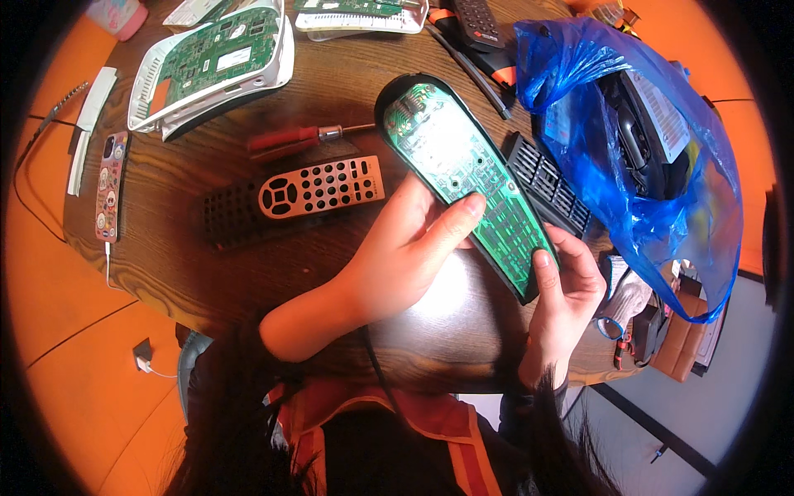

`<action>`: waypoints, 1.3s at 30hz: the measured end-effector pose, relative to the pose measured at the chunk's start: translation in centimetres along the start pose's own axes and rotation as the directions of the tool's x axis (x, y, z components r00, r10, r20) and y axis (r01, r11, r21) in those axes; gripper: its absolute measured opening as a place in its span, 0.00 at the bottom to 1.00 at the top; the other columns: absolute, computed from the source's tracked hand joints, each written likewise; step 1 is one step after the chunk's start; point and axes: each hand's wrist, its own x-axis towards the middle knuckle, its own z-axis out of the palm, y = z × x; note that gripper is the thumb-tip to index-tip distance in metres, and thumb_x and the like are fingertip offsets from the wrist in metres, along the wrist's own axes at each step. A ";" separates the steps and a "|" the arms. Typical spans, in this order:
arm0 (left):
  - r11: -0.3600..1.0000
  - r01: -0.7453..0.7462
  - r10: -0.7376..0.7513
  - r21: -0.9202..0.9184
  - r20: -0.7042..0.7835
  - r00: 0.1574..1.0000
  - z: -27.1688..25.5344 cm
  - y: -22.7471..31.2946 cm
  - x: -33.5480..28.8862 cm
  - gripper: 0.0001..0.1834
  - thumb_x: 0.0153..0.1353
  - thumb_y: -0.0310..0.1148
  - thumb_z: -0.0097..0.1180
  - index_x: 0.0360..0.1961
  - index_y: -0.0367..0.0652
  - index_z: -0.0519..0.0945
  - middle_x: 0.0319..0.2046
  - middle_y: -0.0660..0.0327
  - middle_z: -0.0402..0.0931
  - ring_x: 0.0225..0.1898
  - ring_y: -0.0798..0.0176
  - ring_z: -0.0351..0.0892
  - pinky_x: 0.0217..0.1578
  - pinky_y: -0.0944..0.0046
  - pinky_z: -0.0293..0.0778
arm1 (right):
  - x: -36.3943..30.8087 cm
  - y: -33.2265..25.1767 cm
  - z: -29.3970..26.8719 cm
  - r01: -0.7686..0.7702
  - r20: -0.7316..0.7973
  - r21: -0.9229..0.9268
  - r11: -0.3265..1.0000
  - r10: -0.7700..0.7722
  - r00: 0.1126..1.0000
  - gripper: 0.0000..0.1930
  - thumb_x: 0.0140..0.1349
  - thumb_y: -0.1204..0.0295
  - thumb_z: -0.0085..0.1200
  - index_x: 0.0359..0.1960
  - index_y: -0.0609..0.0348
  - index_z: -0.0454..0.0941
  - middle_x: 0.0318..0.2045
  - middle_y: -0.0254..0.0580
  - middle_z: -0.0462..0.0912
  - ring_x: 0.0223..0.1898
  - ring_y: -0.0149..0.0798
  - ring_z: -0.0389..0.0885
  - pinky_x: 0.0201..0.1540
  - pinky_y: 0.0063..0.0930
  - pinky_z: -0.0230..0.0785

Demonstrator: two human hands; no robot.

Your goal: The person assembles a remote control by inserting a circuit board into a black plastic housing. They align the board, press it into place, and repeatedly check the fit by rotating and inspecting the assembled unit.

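An opened remote control [496,211] is held tilted above the table, its green circuit board facing up in a black shell. Bright glare whitens the board's upper part. My left hand [397,252] grips its left edge, thumb pressed on the board. My right hand [569,285] is closed round the lower right end, thumb on the board's edge. To the left lies a faceplate [322,188] full of button holes, partly over a dark piece [231,217] that looks like a button pad. Behind the faceplate rests a red-handled screwdriver [285,140], its tip end reaching the remote.
A blue plastic bag [571,107] with dark items fills the right side, beside a black slotted case [550,182]. White housings with green boards [219,62] stand at the back left. A phone [110,186] with a cable lies at the left edge. Another remote [478,21] sits far back.
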 end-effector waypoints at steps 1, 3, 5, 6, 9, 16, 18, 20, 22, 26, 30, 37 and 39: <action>0.999 -0.016 0.016 -0.041 0.015 1.000 0.0 0.0 0.0 0.17 0.60 0.25 0.41 0.52 0.39 0.60 0.44 0.60 0.68 0.46 0.67 0.70 0.41 0.67 0.71 | 0.0 0.1 0.0 0.004 -0.002 -0.015 1.000 -0.004 1.000 0.13 0.49 0.83 0.55 0.39 0.68 0.74 0.37 0.43 0.77 0.38 0.29 0.74 0.45 0.21 0.64; 0.988 -0.134 0.130 0.079 0.052 0.990 -0.1 0.0 0.2 0.18 0.59 0.24 0.43 0.51 0.39 0.60 0.43 0.59 0.69 0.45 0.67 0.70 0.41 0.66 0.71 | -0.1 0.2 0.0 0.037 -0.002 -0.051 0.998 -0.037 0.999 0.14 0.49 0.83 0.55 0.39 0.68 0.74 0.37 0.43 0.77 0.39 0.30 0.74 0.45 0.22 0.64; 0.981 -0.176 0.170 0.085 0.073 0.983 -0.1 0.0 0.3 0.18 0.58 0.23 0.44 0.51 0.38 0.61 0.43 0.59 0.69 0.45 0.66 0.70 0.42 0.66 0.71 | -0.2 0.3 0.1 0.102 0.002 -0.094 0.990 -0.102 0.995 0.15 0.48 0.83 0.56 0.39 0.68 0.74 0.37 0.44 0.77 0.40 0.32 0.74 0.45 0.23 0.64; 0.988 -0.153 0.150 0.036 0.068 0.986 -0.1 0.0 0.3 0.18 0.57 0.22 0.45 0.50 0.37 0.61 0.43 0.58 0.69 0.45 0.65 0.71 0.42 0.65 0.71 | -0.3 0.3 0.1 0.118 -0.004 -0.079 0.990 -0.119 0.993 0.15 0.47 0.83 0.57 0.39 0.68 0.73 0.37 0.44 0.77 0.40 0.32 0.73 0.46 0.23 0.63; 0.995 -0.084 0.089 -0.058 0.077 0.993 -0.1 0.0 0.3 0.19 0.57 0.21 0.45 0.50 0.36 0.61 0.43 0.56 0.69 0.44 0.64 0.71 0.42 0.64 0.71 | -0.3 0.2 0.1 0.186 -0.009 -0.073 0.980 -0.187 0.982 0.17 0.45 0.82 0.58 0.39 0.68 0.73 0.38 0.46 0.76 0.40 0.34 0.73 0.46 0.25 0.63; 0.998 -0.059 0.060 -0.019 0.090 0.994 -0.1 0.2 0.2 0.22 0.55 0.21 0.47 0.51 0.35 0.59 0.42 0.55 0.68 0.45 0.62 0.70 0.45 0.61 0.69 | -0.3 -0.2 0.1 0.323 0.017 -0.129 0.938 -0.324 0.946 0.14 0.43 0.82 0.60 0.33 0.67 0.73 0.30 0.44 0.77 0.33 0.34 0.73 0.39 0.24 0.63; 0.999 -0.048 0.048 -0.007 0.082 0.995 -0.2 0.2 0.3 0.22 0.55 0.22 0.47 0.51 0.34 0.59 0.42 0.55 0.68 0.45 0.61 0.70 0.45 0.60 0.68 | -0.4 -0.2 0.1 0.323 0.015 -0.103 0.941 -0.323 0.946 0.13 0.43 0.82 0.60 0.33 0.67 0.73 0.30 0.44 0.77 0.33 0.34 0.73 0.39 0.24 0.63; 0.999 -0.035 0.033 0.027 0.072 0.997 -0.2 0.3 0.2 0.22 0.54 0.22 0.48 0.51 0.34 0.59 0.42 0.54 0.68 0.45 0.61 0.70 0.45 0.59 0.68 | -0.4 -0.2 0.1 0.330 0.019 -0.099 0.939 -0.330 0.944 0.13 0.43 0.83 0.60 0.33 0.67 0.73 0.30 0.44 0.77 0.33 0.34 0.73 0.38 0.24 0.64; 0.997 -0.026 0.021 0.066 0.066 0.998 -0.2 0.3 0.2 0.22 0.55 0.22 0.48 0.51 0.34 0.60 0.42 0.53 0.68 0.45 0.59 0.70 0.46 0.58 0.68 | -0.3 -0.3 0.2 0.353 0.029 -0.113 0.929 -0.352 0.935 0.13 0.44 0.83 0.60 0.33 0.67 0.73 0.30 0.45 0.78 0.33 0.34 0.73 0.38 0.24 0.64; 0.999 -0.016 0.014 0.031 0.050 0.999 -0.1 0.2 0.2 0.20 0.56 0.21 0.45 0.50 0.34 0.60 0.42 0.52 0.69 0.46 0.57 0.71 0.46 0.56 0.69 | -0.2 -0.6 0.4 0.423 0.056 -0.326 0.846 -0.429 0.902 0.16 0.42 0.81 0.60 0.36 0.65 0.73 0.35 0.49 0.76 0.35 0.40 0.74 0.43 0.29 0.64; 0.999 -0.021 0.020 -0.042 -0.009 1.000 0.2 -0.1 0.4 0.15 0.57 0.26 0.47 0.46 0.35 0.64 0.38 0.58 0.70 0.41 0.65 0.71 0.38 0.66 0.72 | 0.1 -0.6 0.6 0.601 0.289 -0.649 0.466 -0.580 0.762 0.21 0.38 0.72 0.63 0.38 0.55 0.77 0.45 0.50 0.72 0.45 0.48 0.71 0.50 0.40 0.62; 0.998 -0.057 0.058 -0.016 0.027 0.998 0.2 0.1 0.5 0.23 0.57 0.24 0.43 0.54 0.36 0.55 0.48 0.49 0.64 0.49 0.58 0.67 0.46 0.61 0.67 | 0.2 -0.3 0.9 0.620 0.345 -0.559 0.550 -0.526 0.777 0.19 0.39 0.72 0.62 0.38 0.56 0.78 0.44 0.51 0.73 0.41 0.47 0.74 0.42 0.36 0.69; 1.000 -0.020 0.020 0.009 0.070 0.997 0.1 0.3 0.4 0.31 0.55 0.21 0.40 0.60 0.37 0.47 0.54 0.44 0.60 0.56 0.53 0.62 0.53 0.56 0.62 | 0.2 -0.3 0.9 0.603 0.352 -0.568 0.560 -0.498 0.793 0.20 0.40 0.73 0.62 0.39 0.57 0.78 0.44 0.52 0.73 0.41 0.47 0.75 0.41 0.34 0.69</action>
